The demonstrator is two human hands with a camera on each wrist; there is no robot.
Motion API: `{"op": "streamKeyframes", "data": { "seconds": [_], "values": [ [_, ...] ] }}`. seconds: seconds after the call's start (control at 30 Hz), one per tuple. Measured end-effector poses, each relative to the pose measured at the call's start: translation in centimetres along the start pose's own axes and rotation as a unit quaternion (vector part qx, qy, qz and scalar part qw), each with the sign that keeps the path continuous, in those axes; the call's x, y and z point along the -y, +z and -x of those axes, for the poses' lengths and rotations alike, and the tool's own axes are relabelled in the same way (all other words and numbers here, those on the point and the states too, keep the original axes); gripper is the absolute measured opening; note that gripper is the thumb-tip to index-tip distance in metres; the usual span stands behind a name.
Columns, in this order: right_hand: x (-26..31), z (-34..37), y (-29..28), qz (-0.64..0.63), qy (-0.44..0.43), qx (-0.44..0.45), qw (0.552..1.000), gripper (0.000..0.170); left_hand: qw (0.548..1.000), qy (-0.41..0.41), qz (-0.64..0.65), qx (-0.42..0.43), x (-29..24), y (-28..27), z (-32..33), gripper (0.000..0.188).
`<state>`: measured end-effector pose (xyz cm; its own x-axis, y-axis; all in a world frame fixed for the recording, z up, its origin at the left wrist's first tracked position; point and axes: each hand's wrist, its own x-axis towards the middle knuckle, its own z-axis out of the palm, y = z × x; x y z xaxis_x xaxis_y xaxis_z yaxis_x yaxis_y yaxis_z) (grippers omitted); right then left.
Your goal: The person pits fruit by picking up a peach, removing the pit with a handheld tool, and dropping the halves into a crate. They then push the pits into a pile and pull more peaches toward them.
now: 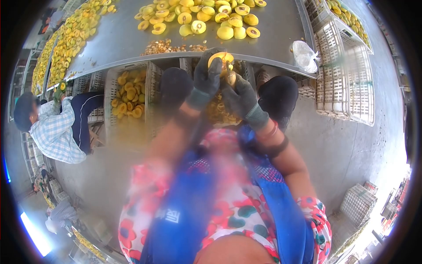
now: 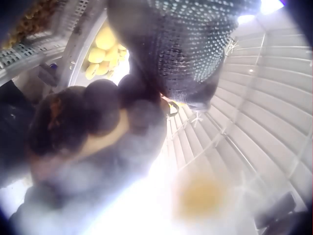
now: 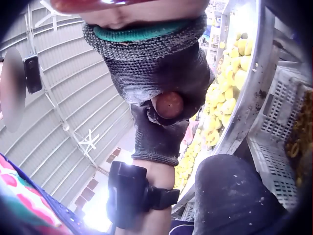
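On the bench (image 1: 259, 46), halved stone fruits (image 1: 198, 17) lie toward the far side, fruit pits (image 1: 158, 47) by the near edge, a larger fruit heap (image 1: 72, 48) on the left part, a plastic bag (image 1: 304, 56) at the near right corner. Crates (image 1: 332, 66) stand beyond its right end. Before its near edge are a fruit-filled crate (image 1: 110, 88), left of middle; the left hand (image 1: 205, 75), with a fruit half (image 1: 227, 56) in it; and the right hand (image 1: 241, 99), around a tool handle (image 1: 231, 78).

Bench (image 1: 118, 46), grey metal. Upon it: cut yellow fruit (image 1: 198, 27), loosely spread, several cut side up; dense fruit heap (image 1: 79, 37), left; brown bits (image 1: 160, 47), near front edge; crumpled plastic bag (image 1: 304, 56), right corner.
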<state>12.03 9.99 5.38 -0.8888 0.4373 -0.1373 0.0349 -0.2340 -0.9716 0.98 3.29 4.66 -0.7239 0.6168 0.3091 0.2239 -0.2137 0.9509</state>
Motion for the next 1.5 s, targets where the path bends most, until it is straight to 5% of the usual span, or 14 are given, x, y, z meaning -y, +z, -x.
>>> {"op": "streamKeyframes", "data": {
  "seconds": [0.37,0.57,0.73,1.03,1.23,1.5],
  "values": [
    [2.6,0.8,-1.8,-0.154,0.168,0.161,0.960,0.014,0.997,-0.018,0.053,0.043,0.3,-0.8,0.1,0.041],
    [2.6,0.5,-1.2,-0.024,0.126,0.154,0.980,0.014,0.999,0.024,0.033,0.025,0.4,-1.3,0.2,0.038],
    [1.9,0.2,-1.2,-0.059,0.144,0.181,0.971,0.014,0.997,0.054,0.054,0.000,0.2,-0.9,0.6,0.038],
    [1.8,0.2,-1.6,-0.102,0.194,0.220,0.950,0.019,0.990,0.113,-0.017,0.081,1.3,-2.4,0.1,0.043],
    [1.2,-0.3,-1.2,-0.125,0.210,0.216,0.945,0.020,0.989,-0.077,0.081,0.096,-0.1,-2.5,0.8,0.052],
    [1.2,-0.3,-0.9,-0.082,0.161,0.229,0.957,0.018,0.986,-0.139,0.095,-0.006,-1.0,-1.2,1.1,0.058]
  ]
}}
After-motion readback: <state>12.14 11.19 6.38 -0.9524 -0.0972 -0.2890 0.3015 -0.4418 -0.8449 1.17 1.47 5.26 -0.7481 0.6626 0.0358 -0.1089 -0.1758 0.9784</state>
